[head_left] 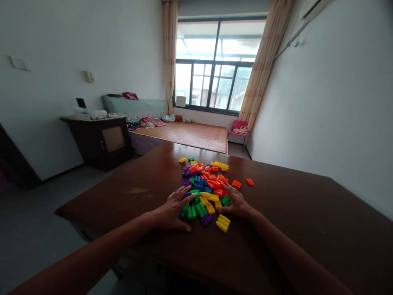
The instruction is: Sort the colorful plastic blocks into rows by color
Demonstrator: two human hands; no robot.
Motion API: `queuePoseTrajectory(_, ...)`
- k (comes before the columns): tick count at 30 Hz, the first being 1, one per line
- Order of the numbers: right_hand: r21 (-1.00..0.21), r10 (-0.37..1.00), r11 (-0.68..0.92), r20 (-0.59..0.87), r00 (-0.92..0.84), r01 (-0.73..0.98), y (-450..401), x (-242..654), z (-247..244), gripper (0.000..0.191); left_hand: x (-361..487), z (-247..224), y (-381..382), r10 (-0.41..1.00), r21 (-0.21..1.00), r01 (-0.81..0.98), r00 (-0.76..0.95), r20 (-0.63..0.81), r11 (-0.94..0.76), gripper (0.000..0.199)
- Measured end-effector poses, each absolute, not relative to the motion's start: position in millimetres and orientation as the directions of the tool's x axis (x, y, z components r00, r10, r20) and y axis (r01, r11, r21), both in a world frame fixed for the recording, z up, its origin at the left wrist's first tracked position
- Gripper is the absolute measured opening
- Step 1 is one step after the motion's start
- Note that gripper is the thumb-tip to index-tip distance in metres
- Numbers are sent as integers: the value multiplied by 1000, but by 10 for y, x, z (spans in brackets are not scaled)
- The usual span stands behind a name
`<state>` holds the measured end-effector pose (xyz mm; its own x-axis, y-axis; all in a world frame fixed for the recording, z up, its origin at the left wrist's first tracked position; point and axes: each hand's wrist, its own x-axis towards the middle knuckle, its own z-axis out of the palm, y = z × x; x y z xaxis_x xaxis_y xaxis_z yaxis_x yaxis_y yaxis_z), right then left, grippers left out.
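Head view: plastic blocks [215,179] in red, orange, yellow, green, blue and purple lie in a loose heap at the centre of the frame, on a brown table [294,213]. The left hand [173,208] is open with fingers spread at the heap's left edge, beside green blocks [192,212]. The right hand [238,202] is likewise open, at the right edge, next to a dark green block [225,200]. Whether either hand presses on a block I cannot tell. A yellow block [223,223] lies below the heap, and an orange block [249,182] sits apart, right of centre. A bed [196,135] stands behind, under a window [215,65] at upper centre.
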<state>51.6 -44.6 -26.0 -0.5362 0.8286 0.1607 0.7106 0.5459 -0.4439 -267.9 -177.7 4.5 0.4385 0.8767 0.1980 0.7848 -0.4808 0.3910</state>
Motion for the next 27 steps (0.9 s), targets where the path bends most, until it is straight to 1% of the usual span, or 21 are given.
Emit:
queuePoseTrajectory(2, -473, 809, 579, 233, -539, 664, -377, 291, -256, 95, -2644, 38, -1578, 889, 386, 801, 404, 216, -458, 105)
queuePoseTrajectory(4, -530, 786, 614, 339, -517, 585, -308, 111, -249, 79, -2623, 30, -1377, 889, 384, 803, 386, 245, -455, 101)
queuePoseTrajectory(6, -603, 775, 628, 423, -470, 492, -234, -33, -229, 63, -2610, 3, -1211, 876, 400, 784, 378, 299, -474, 93)
queuePoseTrajectory(7, -639, 779, 621, 442, -444, 454, -195, -99, -210, 57, -2606, -17, -1148, 869, 415, 770, 368, 331, -484, 86)
queuePoseTrajectory(9, -702, 800, 589, 436, -412, 401, -118, -232, -151, 51, -2609, -65, -1067, 858, 451, 744, 327, 397, -493, 73)
queuePoseTrajectory(12, -752, 809, 559, 402, -430, 350, -17, -467, -16, 50, -2647, -125, -1029, 851, 471, 751, 228, 473, -463, 61)
queuePoseTrajectory(16, -808, 764, 543, 361, -535, 231, 50, -806, 193, 54, -2713, -158, -1023, 859, 469, 797, 118, 498, -381, 59)
queuePoseTrajectory(18, -868, 746, 479, 324, -582, 130, 44, -921, 305, 58, -2724, -166, -1016, 868, 487, 805, 69, 491, -339, 61)
queuePoseTrajectory(20, -924, 733, 382, 288, -616, 23, 22, -956, 420, 61, -2726, -169, -1012, 875, 515, 808, 0, 484, -285, 64)
queuePoseTrajectory(23, -955, 750, 286, 272, -602, -75, -11, -810, 546, 60, -2758, -158, -1010, 865, 548, 816, -130, 485, -185, 63)
queuePoseTrajectory(25, -955, 809, 292, 277, -518, -54, -20, -571, 538, 60, -2831, -136, -980, 852, 560, 820, -208, 480, -115, 59)
queuePoseTrajectory(27, -929, 873, 360, 301, -384, 90, -10, -230, 423, 62, -2952, -104, -891, 852, 570, 820, -263, 453, -50, 54)
